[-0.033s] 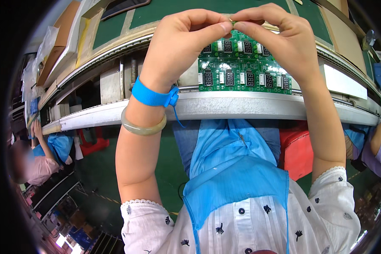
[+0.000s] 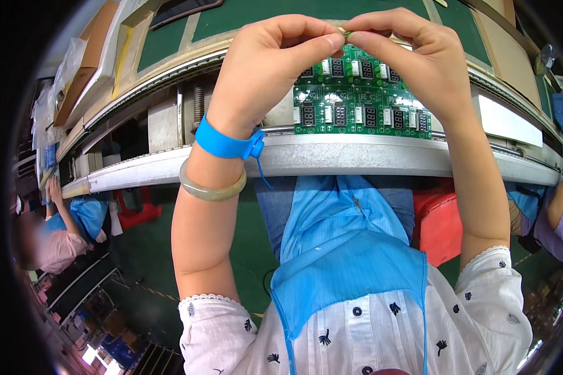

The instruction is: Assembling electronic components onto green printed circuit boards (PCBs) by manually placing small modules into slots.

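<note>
Both of my hands are raised over the far part of the circuit boards, fingertips meeting. Thumb and forefinger of my left hand point(image 2: 275, 59) pinch together at one end of a small green part point(image 2: 348, 34). My right hand point(image 2: 422, 59) pinches the same piece from the other side. It is too small, and too covered by the fingers, to tell its kind. Beneath lies a panel of green circuit boards point(image 2: 353, 111) bearing several black digit displays and white connectors. My hands hide part of its far rows. A blue strap point(image 2: 222, 142) circles my left wrist.
A metal rail point(image 2: 356, 156) runs along the near side of the boards, close to my body. A white plate point(image 2: 510, 122) lies to the right. Beyond is a green work surface point(image 2: 244, 17) with a dark flat device point(image 2: 184, 11). Other people sit at far left and right.
My hands have dipped very slightly, still pinching the small green part. The boards look unmoved.
</note>
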`<state>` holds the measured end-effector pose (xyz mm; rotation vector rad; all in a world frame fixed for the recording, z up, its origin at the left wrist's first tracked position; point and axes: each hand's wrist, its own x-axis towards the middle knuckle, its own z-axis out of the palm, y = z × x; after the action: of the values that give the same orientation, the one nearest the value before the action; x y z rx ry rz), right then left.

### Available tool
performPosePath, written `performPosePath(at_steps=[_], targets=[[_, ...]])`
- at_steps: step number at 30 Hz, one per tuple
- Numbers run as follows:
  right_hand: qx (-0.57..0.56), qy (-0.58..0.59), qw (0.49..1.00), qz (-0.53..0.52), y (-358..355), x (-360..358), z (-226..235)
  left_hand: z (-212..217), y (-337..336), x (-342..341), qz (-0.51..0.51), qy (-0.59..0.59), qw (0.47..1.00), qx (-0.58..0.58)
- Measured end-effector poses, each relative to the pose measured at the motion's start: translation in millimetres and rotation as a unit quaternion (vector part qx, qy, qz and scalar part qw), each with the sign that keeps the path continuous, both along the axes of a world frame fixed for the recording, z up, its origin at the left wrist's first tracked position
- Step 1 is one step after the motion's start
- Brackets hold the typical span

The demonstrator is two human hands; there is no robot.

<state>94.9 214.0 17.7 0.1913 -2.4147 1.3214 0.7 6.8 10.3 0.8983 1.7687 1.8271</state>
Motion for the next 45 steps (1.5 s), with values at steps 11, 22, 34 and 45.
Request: performPosePath(at_steps=[11,22,34,45], targets=[[-0.149,-0.085,0.985,0.014,0,12,-11,-10,-29,0,-0.007,-0.050,0.998,-0.034],[-0.157,-0.090,0.984,-0.005,-1,17,-19,-14,-36,3,-0.019,-0.054,0.998,-0.017],[-0.132,-0.143,0.981,-0.010,-4,35,-16,-11,-39,8,0.007,-0.026,0.998,-0.063],[0.221,-0.051,0.973,0.038,-19,43,-12,-17,-43,18,0.034,0.012,0.991,-0.132]])
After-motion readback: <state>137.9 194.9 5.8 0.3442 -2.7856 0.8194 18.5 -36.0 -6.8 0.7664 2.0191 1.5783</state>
